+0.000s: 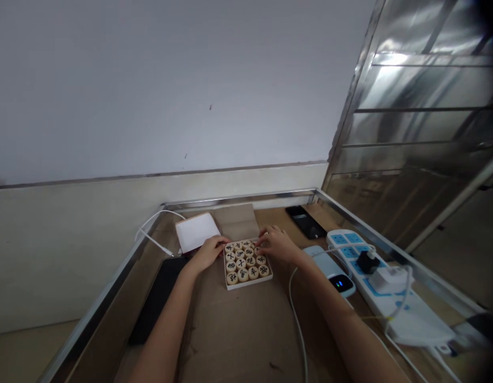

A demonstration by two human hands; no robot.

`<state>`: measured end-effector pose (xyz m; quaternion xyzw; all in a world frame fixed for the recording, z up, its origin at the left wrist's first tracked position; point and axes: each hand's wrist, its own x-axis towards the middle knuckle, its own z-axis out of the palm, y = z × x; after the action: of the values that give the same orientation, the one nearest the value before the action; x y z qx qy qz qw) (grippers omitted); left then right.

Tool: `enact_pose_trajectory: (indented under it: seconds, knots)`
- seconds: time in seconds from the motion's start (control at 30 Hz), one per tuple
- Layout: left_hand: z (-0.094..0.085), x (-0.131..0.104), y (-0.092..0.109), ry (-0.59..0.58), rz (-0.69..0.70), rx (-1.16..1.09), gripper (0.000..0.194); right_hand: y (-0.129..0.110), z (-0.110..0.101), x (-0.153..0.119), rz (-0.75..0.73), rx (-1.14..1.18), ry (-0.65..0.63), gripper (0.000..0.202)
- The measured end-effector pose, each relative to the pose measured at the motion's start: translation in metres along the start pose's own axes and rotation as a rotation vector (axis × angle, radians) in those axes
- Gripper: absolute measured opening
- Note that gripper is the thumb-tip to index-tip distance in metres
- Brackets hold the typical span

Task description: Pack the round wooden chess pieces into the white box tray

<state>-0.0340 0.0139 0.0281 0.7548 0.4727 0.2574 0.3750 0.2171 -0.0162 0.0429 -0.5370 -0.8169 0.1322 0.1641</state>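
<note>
A shallow white box (249,285) lies on the brown cardboard (238,330) and holds several round wooden pieces (240,264) with dark characters, set in rows. My left hand (208,251) is at the box's upper left corner, its fingertips together against the edge; whether they grip it is hard to see. At the upper right, my right hand (275,243) reaches over the box edge with bent, slightly spread fingers, the tips at a piece in the corner. A white box lid (197,232) rests just behind and left of my left hand.
A black flat device (158,298) lies left of my left forearm. Beyond my right hand are a black phone (305,221), a white device with a lit display (341,283), a power strip (390,298) and loose white cables. A metal rim (238,200) borders the table.
</note>
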Motion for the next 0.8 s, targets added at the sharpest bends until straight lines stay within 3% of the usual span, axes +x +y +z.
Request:
enact_pose_trajectory:
  seconds: [0.2,0.37,0.57,0.7,0.8]
  knots:
    - [-0.001,0.001,-0.003,0.008,0.033,0.063,0.027,0.004,-0.001,0.004,0.075,0.178,-0.023,0.025]
    - [0.0,0.001,-0.006,0.016,0.039,0.071,0.029,0.022,-0.003,0.005,0.237,0.296,0.172,0.022]
    - [-0.001,0.001,-0.003,0.008,0.061,0.104,0.027,0.038,0.003,0.0,0.395,0.086,0.046,0.016]
    - [-0.001,0.001,-0.003,0.02,0.054,0.114,0.026,0.031,0.005,-0.001,0.468,-0.1,0.109,0.024]
    - [-0.001,0.001,-0.003,0.021,0.05,0.122,0.026,0.022,0.001,0.001,0.378,-0.116,0.172,0.021]
